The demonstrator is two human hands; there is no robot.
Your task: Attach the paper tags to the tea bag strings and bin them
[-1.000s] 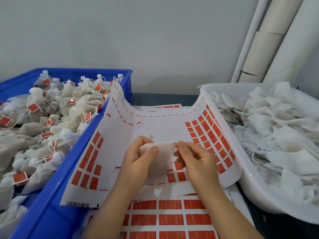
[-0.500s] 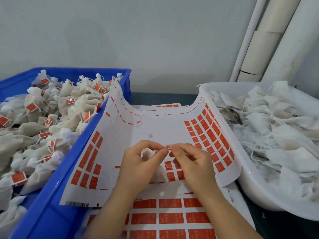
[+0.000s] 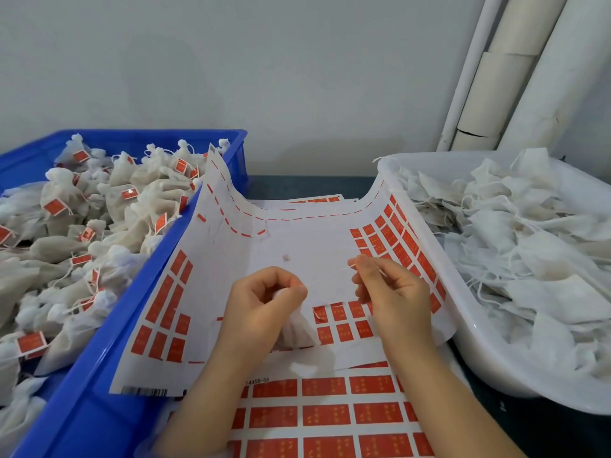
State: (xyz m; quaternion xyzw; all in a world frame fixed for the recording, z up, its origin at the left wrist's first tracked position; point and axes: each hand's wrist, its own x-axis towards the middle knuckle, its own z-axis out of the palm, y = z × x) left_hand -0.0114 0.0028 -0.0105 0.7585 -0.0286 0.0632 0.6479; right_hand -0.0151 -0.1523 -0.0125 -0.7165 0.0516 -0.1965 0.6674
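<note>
Nearest your body, a flat sheet of red tags [image 3: 324, 414] lies on the table under both forearms. Just past it, your left hand [image 3: 264, 302] has its fingers curled round the gathered neck of a white tea bag [image 3: 294, 328], whose body hangs below the palm and lies over the curled sheet [image 3: 297, 246]. Your right hand [image 3: 393, 292] pinches the free end of the string [image 3: 325, 278] between thumb and forefinger, the other fingers loosely bent. The string runs in a straight line from one hand to the other, above the bare middle of that sheet. The curled sheet bends up at both sides, its left edge leaning on the blue bin [image 3: 99, 391] and its right edge on the white tub [image 3: 479, 358], with red tags left along each side. To your left the blue bin is heaped with tagged bags [image 3: 99, 209]; to your right the tub holds untagged bags [image 3: 512, 259]. Behind the tub, pale pipes [image 3: 529, 77] stand against the wall
</note>
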